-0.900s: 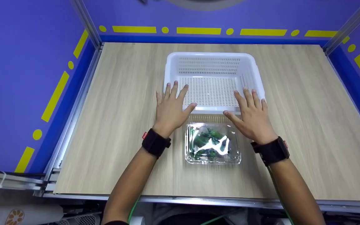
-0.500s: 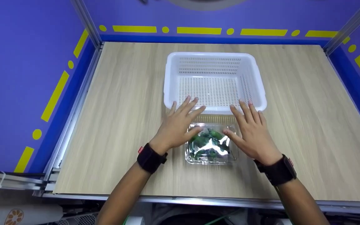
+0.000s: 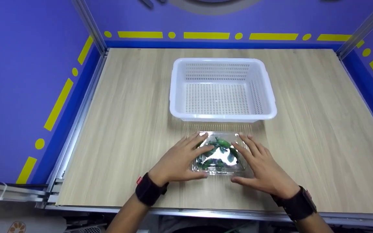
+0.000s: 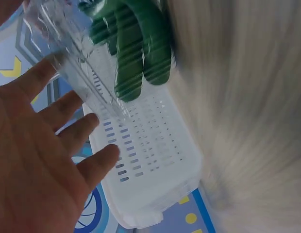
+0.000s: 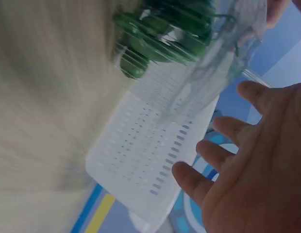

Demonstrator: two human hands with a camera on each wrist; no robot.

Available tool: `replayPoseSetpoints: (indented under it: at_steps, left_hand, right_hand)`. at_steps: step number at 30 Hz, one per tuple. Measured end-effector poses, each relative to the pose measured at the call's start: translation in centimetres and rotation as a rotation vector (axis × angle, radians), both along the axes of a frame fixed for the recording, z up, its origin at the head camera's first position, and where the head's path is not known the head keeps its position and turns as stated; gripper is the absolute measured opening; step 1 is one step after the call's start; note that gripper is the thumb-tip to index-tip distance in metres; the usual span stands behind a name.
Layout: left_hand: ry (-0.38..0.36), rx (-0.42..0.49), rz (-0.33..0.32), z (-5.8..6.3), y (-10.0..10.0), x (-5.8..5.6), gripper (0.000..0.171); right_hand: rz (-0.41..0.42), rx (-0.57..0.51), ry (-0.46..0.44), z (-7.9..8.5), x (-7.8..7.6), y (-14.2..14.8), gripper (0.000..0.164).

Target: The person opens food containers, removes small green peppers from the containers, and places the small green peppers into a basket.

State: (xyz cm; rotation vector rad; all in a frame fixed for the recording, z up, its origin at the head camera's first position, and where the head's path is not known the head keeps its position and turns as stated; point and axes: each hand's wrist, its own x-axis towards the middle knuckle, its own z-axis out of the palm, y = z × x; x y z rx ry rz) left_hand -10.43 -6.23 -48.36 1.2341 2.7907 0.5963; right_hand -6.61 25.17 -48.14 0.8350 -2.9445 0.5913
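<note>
A clear plastic clamshell box [image 3: 227, 170] lies on the table near its front, with light glaring off the lid. Inside it are several glossy green vegetables [image 4: 128, 53], long and round-ended; their exact kind is unclear. My left hand [image 3: 180, 160] is over the box's left side, fingers spread and relaxed, thumb near the front edge. On the opposite side my right hand [image 3: 261, 166] mirrors it, fingers spread over the right edge. Both wrist views show extended fingers beside the clear plastic wall. Whether the fingertips touch the lid I cannot tell.
Behind the box stands a white perforated plastic basket [image 3: 219, 118] with nothing in it. The wooden tabletop [image 3: 128, 123] has a metal front edge [image 3: 180, 212]. Blue panels [image 3: 206, 43] with yellow marks enclose the back and sides.
Both hands have drawn back from the basket's front rim, toward the body, and now lie over the sides of the clear box. The basket and box have not visibly moved on the table.
</note>
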Motion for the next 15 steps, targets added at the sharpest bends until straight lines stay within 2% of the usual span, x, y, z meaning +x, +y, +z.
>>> replayPoseSetpoints:
  at_steps: [7,15]
  left_hand:
    - [-0.003,0.006,0.053,-0.9,0.1,0.6,0.085]
    - [-0.043,0.04,0.084,-1.0,0.0,0.8,0.082]
  right_hand:
    - [0.016,-0.049,0.068,-1.3,0.3,0.5,0.092]
    - [0.012,-0.074,0.094,-1.7,0.3,0.5,0.083]
